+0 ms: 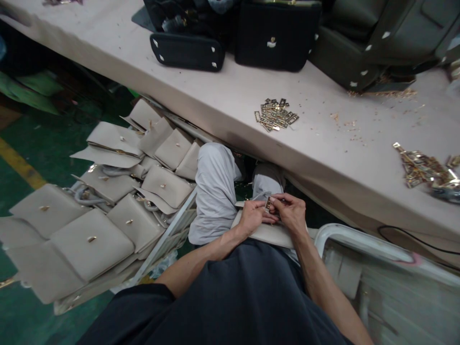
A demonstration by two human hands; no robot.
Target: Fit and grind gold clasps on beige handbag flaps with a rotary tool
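A beige handbag (pixel 268 234) lies across my lap, below the table edge. My left hand (pixel 252 218) and my right hand (pixel 292 213) meet over it, fingertips pinched together on a small gold metal clasp (pixel 268 204) at the bag's flap. Both hands grip the clasp, and the rest of it is hidden by my fingers.
A heap of gold clasps (pixel 276 114) lies on the beige table (pixel 223 103), with another heap (pixel 427 170) at the right. Black and dark green bags (pixel 276 36) stand at the back. Several beige bags (pixel 108 206) are piled on a rack at my left.
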